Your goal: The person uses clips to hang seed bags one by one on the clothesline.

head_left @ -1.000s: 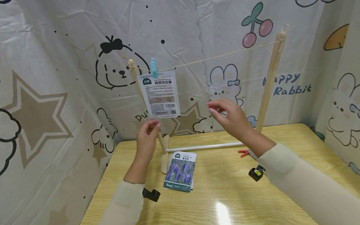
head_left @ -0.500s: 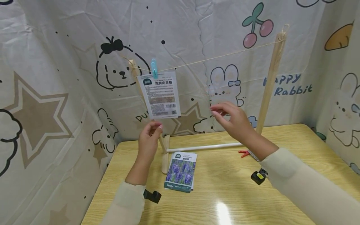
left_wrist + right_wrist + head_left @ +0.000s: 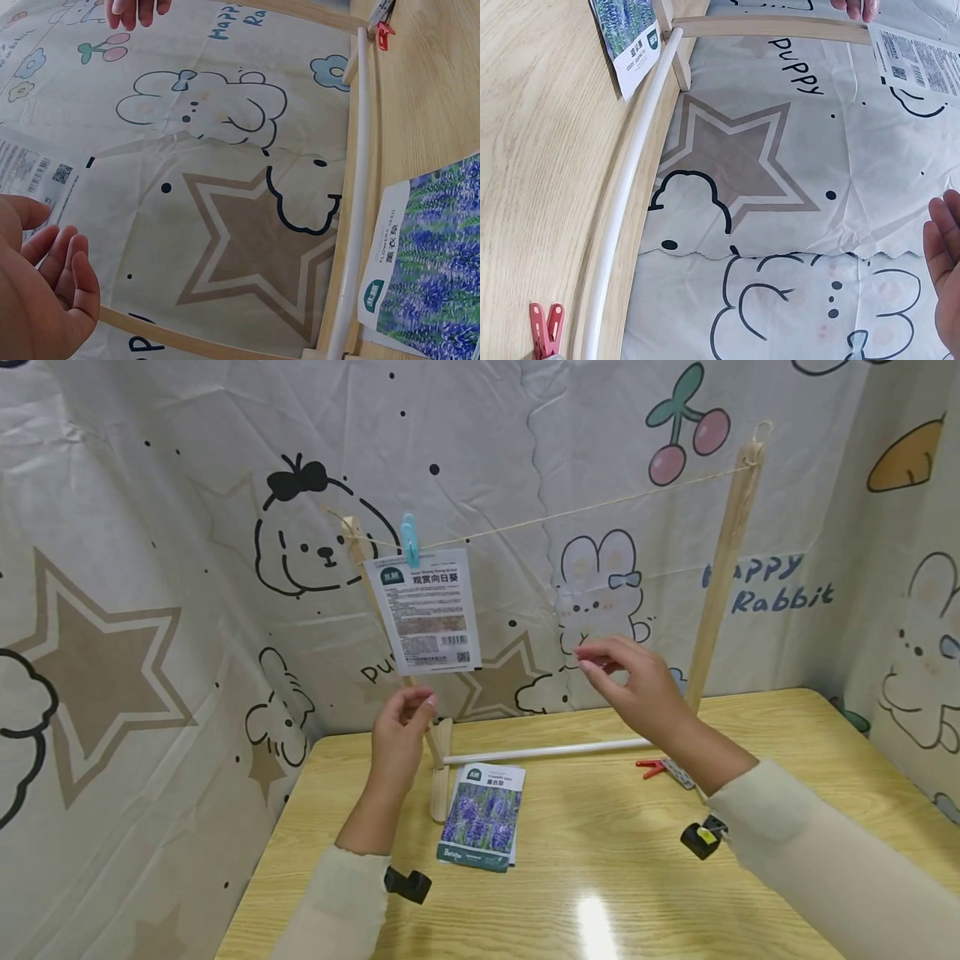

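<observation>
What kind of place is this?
Probably a little indoor craft or work corner, though I can't tell which room. There's a table, a cartoon-printed cloth hanging behind it, and a string between two posts with a packet clipped to it.

Behind the wood-grain table point(image 3: 600, 843) hangs a pale cloth point(image 3: 480, 452) printed with cherries point(image 3: 708, 437) and stars point(image 3: 105, 647).

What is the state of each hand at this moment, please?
Bare left hand: open, loosely curled, holding nothing.
Bare right hand: open, loosely bent, holding nothing.
</observation>
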`<act>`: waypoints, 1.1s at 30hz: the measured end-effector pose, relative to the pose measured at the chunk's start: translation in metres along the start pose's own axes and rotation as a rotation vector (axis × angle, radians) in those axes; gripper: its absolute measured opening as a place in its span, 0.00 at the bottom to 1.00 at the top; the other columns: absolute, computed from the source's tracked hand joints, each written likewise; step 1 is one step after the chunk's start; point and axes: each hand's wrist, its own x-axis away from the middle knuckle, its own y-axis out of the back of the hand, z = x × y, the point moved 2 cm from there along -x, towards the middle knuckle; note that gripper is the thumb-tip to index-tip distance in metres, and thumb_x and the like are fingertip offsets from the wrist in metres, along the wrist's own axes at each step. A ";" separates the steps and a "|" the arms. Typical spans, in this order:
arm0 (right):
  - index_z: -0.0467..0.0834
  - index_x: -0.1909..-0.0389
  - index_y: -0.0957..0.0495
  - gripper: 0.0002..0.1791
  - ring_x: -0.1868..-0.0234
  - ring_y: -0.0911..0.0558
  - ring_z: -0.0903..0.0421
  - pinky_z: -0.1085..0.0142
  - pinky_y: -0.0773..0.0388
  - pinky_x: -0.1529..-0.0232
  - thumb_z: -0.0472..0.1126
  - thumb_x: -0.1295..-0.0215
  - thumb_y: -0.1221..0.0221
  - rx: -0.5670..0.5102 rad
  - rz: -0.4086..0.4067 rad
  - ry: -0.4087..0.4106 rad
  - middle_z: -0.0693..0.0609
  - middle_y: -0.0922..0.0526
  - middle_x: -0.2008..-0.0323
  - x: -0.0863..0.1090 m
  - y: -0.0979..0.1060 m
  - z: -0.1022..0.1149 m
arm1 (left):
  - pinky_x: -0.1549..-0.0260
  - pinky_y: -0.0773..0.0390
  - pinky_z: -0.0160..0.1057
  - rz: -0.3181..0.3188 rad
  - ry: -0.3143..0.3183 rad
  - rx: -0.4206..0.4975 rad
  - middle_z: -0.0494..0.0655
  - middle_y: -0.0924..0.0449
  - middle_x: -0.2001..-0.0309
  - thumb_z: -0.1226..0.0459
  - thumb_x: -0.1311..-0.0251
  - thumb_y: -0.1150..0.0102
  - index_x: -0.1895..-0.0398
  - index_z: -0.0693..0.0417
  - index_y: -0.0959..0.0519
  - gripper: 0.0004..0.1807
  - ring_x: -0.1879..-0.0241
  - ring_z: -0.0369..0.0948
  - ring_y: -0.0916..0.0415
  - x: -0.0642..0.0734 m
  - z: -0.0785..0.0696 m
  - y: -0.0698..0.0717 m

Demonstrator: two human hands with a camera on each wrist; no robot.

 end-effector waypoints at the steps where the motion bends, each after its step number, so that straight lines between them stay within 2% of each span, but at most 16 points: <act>1: 0.43 0.49 0.17 0.11 0.58 0.19 0.60 0.75 0.24 0.58 0.40 0.27 0.41 0.001 0.002 -0.002 0.52 0.16 0.57 0.001 0.000 -0.001 | 0.60 0.24 0.30 0.000 0.002 -0.001 0.42 0.22 0.59 0.61 0.30 0.41 0.47 0.58 0.21 0.13 0.60 0.35 0.23 0.000 0.001 0.000; 8: 0.43 0.49 0.17 0.10 0.58 0.21 0.64 0.79 0.25 0.57 0.39 0.27 0.40 -0.003 -0.003 -0.007 0.53 0.16 0.59 0.007 0.000 -0.007 | 0.59 0.24 0.31 0.002 0.010 0.000 0.43 0.21 0.59 0.63 0.30 0.41 0.47 0.58 0.21 0.13 0.60 0.34 0.23 -0.001 0.005 -0.001; 15: 0.43 0.49 0.17 0.11 0.58 0.23 0.69 0.82 0.27 0.55 0.37 0.28 0.40 -0.035 -0.018 -0.014 0.52 0.15 0.57 0.011 0.000 -0.012 | 0.55 0.22 0.38 0.015 0.027 -0.010 0.43 0.21 0.59 0.61 0.30 0.41 0.46 0.58 0.21 0.14 0.60 0.36 0.23 0.001 0.006 0.000; 19: 0.43 0.49 0.17 0.11 0.59 0.23 0.69 0.81 0.26 0.55 0.38 0.27 0.41 -0.030 -0.018 -0.026 0.52 0.15 0.57 0.013 0.000 -0.015 | 0.58 0.23 0.34 0.014 0.042 -0.020 0.47 0.20 0.57 0.61 0.29 0.41 0.46 0.56 0.21 0.13 0.58 0.39 0.23 0.002 0.009 0.000; 24: 0.44 0.49 0.17 0.10 0.58 0.23 0.68 0.81 0.26 0.55 0.39 0.27 0.41 -0.025 -0.010 -0.038 0.52 0.15 0.57 0.017 -0.001 -0.018 | 0.62 0.24 0.30 0.014 0.055 -0.014 0.51 0.20 0.56 0.63 0.30 0.42 0.45 0.61 0.22 0.15 0.58 0.39 0.23 0.004 0.013 -0.002; 27: 0.42 0.49 0.17 0.10 0.58 0.23 0.69 0.82 0.26 0.55 0.38 0.27 0.41 -0.025 -0.009 -0.043 0.51 0.15 0.56 0.020 -0.002 -0.019 | 0.63 0.24 0.29 0.005 0.058 -0.006 0.50 0.20 0.58 0.65 0.30 0.41 0.46 0.63 0.22 0.14 0.61 0.34 0.23 0.003 0.017 -0.002; 33: 0.41 0.49 0.17 0.10 0.59 0.22 0.69 0.83 0.27 0.56 0.38 0.27 0.41 -0.017 -0.011 -0.054 0.51 0.15 0.56 0.025 -0.001 -0.021 | 0.61 0.24 0.30 0.002 0.090 -0.018 0.44 0.20 0.59 0.63 0.30 0.40 0.47 0.60 0.21 0.13 0.61 0.34 0.24 0.004 0.022 -0.004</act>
